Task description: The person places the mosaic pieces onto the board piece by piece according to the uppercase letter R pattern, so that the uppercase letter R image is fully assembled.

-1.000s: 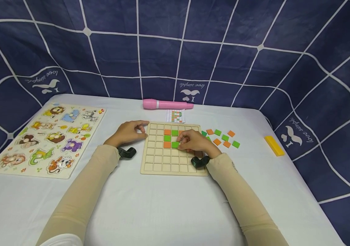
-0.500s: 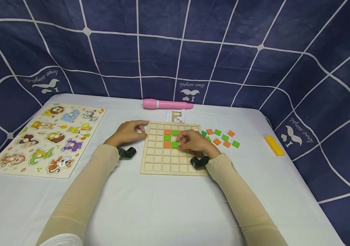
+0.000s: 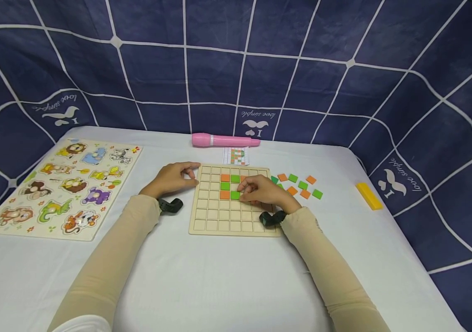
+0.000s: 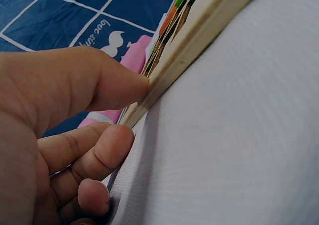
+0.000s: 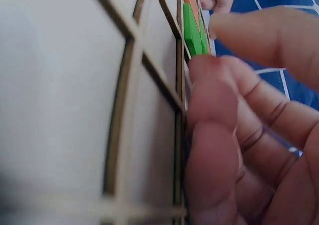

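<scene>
A wooden grid board point(image 3: 218, 214) lies flat on the table in the head view. Several orange and green square tiles sit in its upper cells. My left hand point(image 3: 173, 177) rests beside the board's left edge. In the left wrist view its thumb point(image 4: 117, 88) touches the board's rim. Over the board's right half, my right hand point(image 3: 262, 190) has bent fingers. Thumb and fingertips meet the right side of a green tile point(image 3: 234, 195) and hide some cells. In the right wrist view a fingertip touches a green tile point(image 5: 193, 33).
Loose tiles point(image 3: 303, 185) lie scattered right of the board. A pattern card point(image 3: 236, 156) and a pink microphone-shaped object point(image 3: 223, 140) lie behind it. An animal puzzle board point(image 3: 63, 189) is at far left, a yellow block point(image 3: 369, 196) at far right. Dark curtains surround the table.
The whole head view has shifted very slightly. Both hands stay in place, and the right wrist moves only a little. The tiles look unchanged.
</scene>
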A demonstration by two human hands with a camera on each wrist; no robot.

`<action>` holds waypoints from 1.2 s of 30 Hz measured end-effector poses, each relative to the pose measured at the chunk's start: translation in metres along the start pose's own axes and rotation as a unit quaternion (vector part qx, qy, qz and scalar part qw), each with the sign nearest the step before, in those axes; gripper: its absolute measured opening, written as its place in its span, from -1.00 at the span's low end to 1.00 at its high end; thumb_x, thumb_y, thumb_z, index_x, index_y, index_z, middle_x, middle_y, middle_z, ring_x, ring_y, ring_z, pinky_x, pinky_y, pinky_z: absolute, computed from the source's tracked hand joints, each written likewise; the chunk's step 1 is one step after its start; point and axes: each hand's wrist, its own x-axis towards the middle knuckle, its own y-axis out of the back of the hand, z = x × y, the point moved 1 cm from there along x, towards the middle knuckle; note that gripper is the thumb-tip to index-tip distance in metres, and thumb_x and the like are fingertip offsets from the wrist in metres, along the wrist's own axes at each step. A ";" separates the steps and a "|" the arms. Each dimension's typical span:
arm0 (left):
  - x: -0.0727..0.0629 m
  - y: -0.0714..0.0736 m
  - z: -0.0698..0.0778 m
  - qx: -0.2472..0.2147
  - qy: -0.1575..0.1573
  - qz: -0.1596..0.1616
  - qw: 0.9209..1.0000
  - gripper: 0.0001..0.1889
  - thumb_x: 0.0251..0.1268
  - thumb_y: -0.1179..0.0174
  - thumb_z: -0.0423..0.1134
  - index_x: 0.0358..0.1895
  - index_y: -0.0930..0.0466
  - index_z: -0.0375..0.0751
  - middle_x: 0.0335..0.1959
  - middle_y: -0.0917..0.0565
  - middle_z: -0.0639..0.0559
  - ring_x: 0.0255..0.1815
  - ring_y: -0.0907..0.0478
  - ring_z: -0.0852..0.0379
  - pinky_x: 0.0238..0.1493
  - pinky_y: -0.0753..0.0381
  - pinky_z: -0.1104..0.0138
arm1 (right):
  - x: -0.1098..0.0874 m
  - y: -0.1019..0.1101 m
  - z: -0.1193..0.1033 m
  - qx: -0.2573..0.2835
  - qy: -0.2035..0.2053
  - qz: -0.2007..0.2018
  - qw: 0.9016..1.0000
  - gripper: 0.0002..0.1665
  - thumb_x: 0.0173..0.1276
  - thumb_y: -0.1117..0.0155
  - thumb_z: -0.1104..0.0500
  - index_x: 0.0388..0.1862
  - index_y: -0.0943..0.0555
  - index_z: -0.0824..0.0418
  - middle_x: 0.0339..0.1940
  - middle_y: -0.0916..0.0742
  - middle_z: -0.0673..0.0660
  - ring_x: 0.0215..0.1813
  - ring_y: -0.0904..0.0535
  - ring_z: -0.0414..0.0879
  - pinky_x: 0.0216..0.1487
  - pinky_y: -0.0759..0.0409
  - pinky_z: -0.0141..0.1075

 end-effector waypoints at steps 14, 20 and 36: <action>0.001 -0.001 -0.002 -0.006 0.003 0.000 1.000 -0.30 0.32 -0.42 -0.10 0.53 -0.55 -0.21 -0.11 -0.71 0.00 -0.30 -0.41 0.06 -0.11 -0.33 0.18 | -0.023 0.024 0.021 0.122 -0.011 0.013 0.992 -0.64 0.53 -0.33 0.31 0.22 -0.62 0.45 -0.24 -0.73 0.10 -0.33 -0.60 -0.10 -0.26 -0.63 -0.32; 0.001 -0.001 -0.003 -0.005 0.005 0.001 1.000 -0.31 0.32 -0.42 -0.11 0.52 -0.56 -0.20 -0.12 -0.71 0.01 -0.31 -0.41 0.07 -0.12 -0.33 0.18 | -0.043 0.041 0.032 0.124 -0.002 0.049 0.991 -0.61 0.56 -0.32 0.31 0.25 -0.59 0.50 -0.22 -0.71 0.17 -0.36 -0.57 -0.11 -0.27 -0.60 -0.31; 0.000 -0.001 0.000 0.000 0.008 0.003 1.000 -0.31 0.32 -0.41 -0.12 0.52 -0.55 -0.21 -0.11 -0.72 -0.01 -0.28 -0.40 0.05 -0.11 -0.31 0.17 | -0.099 0.089 0.070 0.112 -0.016 0.146 0.983 -0.52 0.61 -0.27 0.26 0.30 -0.50 0.59 -0.19 -0.78 0.10 -0.30 -0.61 -0.16 -0.24 -0.64 -0.36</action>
